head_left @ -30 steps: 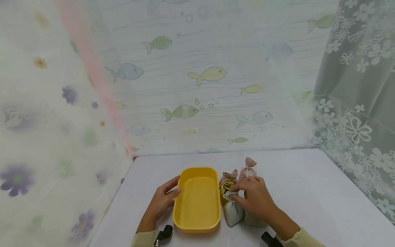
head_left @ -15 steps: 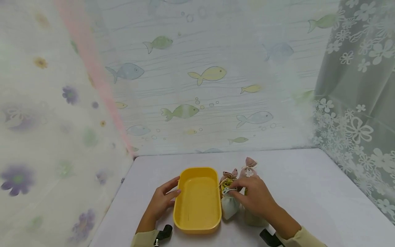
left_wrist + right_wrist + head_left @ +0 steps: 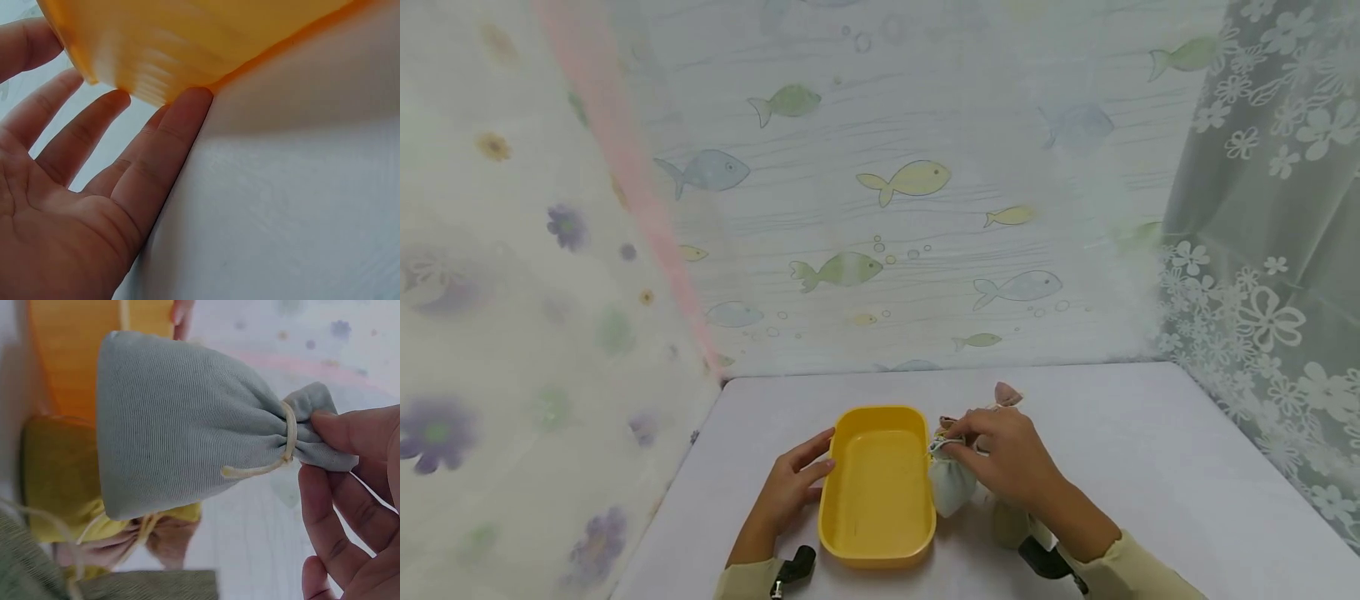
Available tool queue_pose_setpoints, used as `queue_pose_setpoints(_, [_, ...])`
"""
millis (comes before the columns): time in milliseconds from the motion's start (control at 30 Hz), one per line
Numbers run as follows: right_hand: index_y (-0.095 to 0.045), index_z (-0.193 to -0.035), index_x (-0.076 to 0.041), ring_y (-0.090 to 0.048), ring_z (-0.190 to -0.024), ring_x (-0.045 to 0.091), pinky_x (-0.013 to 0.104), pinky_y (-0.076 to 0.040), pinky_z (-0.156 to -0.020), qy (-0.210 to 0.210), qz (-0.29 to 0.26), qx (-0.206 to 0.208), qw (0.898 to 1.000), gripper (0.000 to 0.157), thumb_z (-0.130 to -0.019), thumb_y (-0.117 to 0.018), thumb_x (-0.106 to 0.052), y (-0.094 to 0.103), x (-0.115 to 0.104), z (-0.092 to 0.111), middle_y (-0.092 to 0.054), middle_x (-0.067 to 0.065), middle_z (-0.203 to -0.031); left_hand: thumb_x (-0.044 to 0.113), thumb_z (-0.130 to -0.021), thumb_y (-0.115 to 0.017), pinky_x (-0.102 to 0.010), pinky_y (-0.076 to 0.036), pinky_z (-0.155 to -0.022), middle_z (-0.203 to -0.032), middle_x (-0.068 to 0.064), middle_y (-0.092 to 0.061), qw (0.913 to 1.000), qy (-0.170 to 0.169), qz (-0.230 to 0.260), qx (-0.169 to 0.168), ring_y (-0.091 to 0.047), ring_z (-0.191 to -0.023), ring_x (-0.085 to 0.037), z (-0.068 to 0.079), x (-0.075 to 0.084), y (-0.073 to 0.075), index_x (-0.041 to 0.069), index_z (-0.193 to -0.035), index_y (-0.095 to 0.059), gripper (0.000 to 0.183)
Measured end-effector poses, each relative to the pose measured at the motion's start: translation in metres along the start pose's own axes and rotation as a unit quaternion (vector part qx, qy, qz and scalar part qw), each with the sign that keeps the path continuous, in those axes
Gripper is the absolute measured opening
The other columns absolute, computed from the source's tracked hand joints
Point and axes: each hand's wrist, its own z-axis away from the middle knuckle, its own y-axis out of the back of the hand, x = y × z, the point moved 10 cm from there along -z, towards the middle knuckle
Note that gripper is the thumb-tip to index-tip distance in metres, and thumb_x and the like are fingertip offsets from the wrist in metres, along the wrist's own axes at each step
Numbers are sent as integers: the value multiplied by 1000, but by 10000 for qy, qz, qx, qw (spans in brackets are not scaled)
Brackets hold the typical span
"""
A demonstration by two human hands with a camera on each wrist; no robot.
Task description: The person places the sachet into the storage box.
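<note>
Beside yellow tray, right hand pinching grey pouch, left hand flat against tray, other pouches behind.

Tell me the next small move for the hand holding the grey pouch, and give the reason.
Probably carry the grey pouch a little leftward over the yellow tray and lower it in. The right hand pinches its tied neck and it hangs just beside the tray's right rim. The tray shows nothing inside, and the left hand rests against its left side, steadying it.
</note>
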Motion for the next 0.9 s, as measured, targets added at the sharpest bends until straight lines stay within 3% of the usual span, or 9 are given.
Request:
queue_pose_setpoints(100, [-79,-93,-23,-68,-80,-3,34,-56,-80,25,-88,-7,10000,16,-82,-89,-18,0,-5,-8,-76,-19,-90,32,-95,-76,-45,-61,-93,-161,-10,-46,10000,28,7,11,-57,-137,-33,1,0,1,30,-151,-55,60])
queue_pose_setpoints(167, [-79,-93,-23,-65,-76,-4,45,-49,-95,4,-134,-3,9999,16,-82,-89,-18,-1,-8,-13,-75,-20,-89,32,-94,-76,-45,-61,-93,-160,-9,-47,10000,27,0,20,-57,-138,-33,0,0,1,30,-151,-55,60])
queue_pose_setpoints(233, [-79,-93,-24,-63,-75,-4,50,-39,-99,-60,-204,-44,9998,15,-82,-89,-20,-4,-8,-17,-73,-22,-87,33,-95,-76,-45,-61,-93,-160,-9,-48,10000,32,-7,27,-56,-138,-32,0,-1,2,30,-151,-56,60])
queue_pose_setpoints(333, [-79,-93,-25,-63,-76,-5,44,-43,-98,-115,-176,-112,9997,13,-84,-88,-24,-10,-10,-24,-73,-24,-87,33,-95,-75,-44,-62,-93,-159,-10,-48,10000,-4,-69,23,-57,-137,-32,-1,-1,2,29,-151,-55,60])
queue_pose_setpoints(433, [-79,-92,-24,-64,-76,-4,30,-53,-80,-103,-133,-139,9998,11,-85,-87,-26,-17,-12,-31,-73,-22,-87,32,-96,-75,-44,-62,-92,-159,-9,-48,10000,-67,-56,-17,-58,-136,-31,-1,-1,1,28,-152,-54,60])
queue_pose_setpoints(567, [-80,-92,-22,-63,-75,-2,31,-58,-72,-109,-190,-208,9995,9,-86,-86,-24,-27,-16,-38,-74,-20,-85,33,-95,-76,-43,-61,-93,-159,-7,-49,9999,-104,11,-39,-60,-134,-28,0,-1,1,29,-151,-54,61])
queue_pose_setpoints(900, [-79,-94,-23,-63,-80,-5,28,-60,-79,-295,-200,-688,9970,5,-91,-81,-27,-60,-13,-54,-74,-21,-89,38,-92,-78,-42,-61,-94,-158,-4,-50,9999,19,-101,31,-57,-137,-29,0,-4,2,34,-150,-56,62])
